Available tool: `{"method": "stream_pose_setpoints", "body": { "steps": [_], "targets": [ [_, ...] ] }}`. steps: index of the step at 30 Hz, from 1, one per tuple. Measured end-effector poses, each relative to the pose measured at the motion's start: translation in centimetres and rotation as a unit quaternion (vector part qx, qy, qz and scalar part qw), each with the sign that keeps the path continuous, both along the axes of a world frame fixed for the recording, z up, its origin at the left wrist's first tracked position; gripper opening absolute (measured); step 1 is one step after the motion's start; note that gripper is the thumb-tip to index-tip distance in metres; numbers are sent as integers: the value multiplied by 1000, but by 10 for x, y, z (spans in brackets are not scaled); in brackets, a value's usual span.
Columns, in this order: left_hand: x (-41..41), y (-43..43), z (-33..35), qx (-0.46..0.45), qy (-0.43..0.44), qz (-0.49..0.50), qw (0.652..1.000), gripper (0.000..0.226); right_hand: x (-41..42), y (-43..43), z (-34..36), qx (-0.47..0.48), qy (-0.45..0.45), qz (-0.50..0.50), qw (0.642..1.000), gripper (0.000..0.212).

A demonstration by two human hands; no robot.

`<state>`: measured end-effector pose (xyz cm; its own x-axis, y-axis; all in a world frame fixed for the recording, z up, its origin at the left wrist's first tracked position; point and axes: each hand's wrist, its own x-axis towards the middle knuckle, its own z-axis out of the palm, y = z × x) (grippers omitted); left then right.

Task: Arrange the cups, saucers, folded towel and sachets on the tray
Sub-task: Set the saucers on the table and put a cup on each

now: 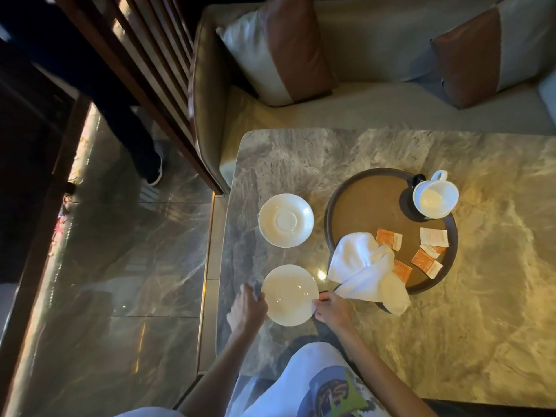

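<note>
**At the lower centre, two hands on one saucer**

In the lower middle of the frame I have the near saucer (289,294) between both hands. My left hand (246,308) comes in from the lower left, its fingers (261,296) curled against the saucer's left rim. My right hand (332,311) meets the right rim, its fingers (317,305) pinched narrow on the edge. I cannot tell from here whether the saucer rests on the surface (496,296) or is lifted just off it.

Straight above it in the frame, and apart from it, the far saucer (285,220) lies flat on the marbled surface. Both saucers sit left of the tray (370,203), a round one with a dark rim and a brown floor, and neither touches it.

On the tray, the cup (435,197) stands at the upper right edge, mouth up, with its handle pointing toward the top of the frame. A small dark object (418,178) shows just behind it, and I cannot make out what it is. The towel (361,266) is loosely bunched and draped over the tray's lower left rim, with part of it lying outside on the surface near my right hand.

The sachets are scattered over the lower right of the tray. An orange sachet (389,238) lies just beside the towel and a white sachet (434,237) to its right. A lower orange sachet (425,261) lies near the rim, and a half-covered sachet (401,270) pokes out from under the towel.

Along the top of the frame runs a sofa (376,109) with two cushions.
</note>
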<state>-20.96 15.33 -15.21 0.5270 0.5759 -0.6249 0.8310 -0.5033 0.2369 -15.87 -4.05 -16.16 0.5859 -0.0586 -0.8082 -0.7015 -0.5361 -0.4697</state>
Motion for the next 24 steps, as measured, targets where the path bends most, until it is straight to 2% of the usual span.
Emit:
{"method": "stream_pose_setpoints", "body": {
  "steps": [2, 4, 6, 9, 11, 15, 18, 21, 24],
  "targets": [
    [6, -5, 8, 44, -39, -9, 998, 23, 4, -9, 9, 5, -5, 39, 999, 32],
    [14, -9, 14, 59, -69, -25, 996, 17, 9, -18, 21, 51, 12, 25, 998, 35],
    [39, -26, 20, 41, -89, -57, 994, 16, 24, -39, 38, 109, 8, -26, 994, 24],
    [92, -66, 34, -5, -133, -109, 985, 20, 62, -79, 60, 124, -55, -87, 987, 6],
    [135, -97, 44, -12, -150, -139, 979, 24, 97, -111, 68, 85, -110, -92, 986, 10],
    [216, -162, 64, -39, -172, -200, 964, 23, 170, -175, 77, 28, -164, -123, 978, 14],
    [264, -209, 74, -72, -178, -226, 955, 18, 221, -211, 76, -63, -225, -82, 969, 11],
    [297, -247, 74, -95, -170, -240, 951, 26, 260, -234, 75, -110, -219, -54, 968, 26],
    [316, -271, 66, -112, -172, -234, 950, 22, 284, -243, 69, -121, -220, -30, 967, 29]
  ]
}}
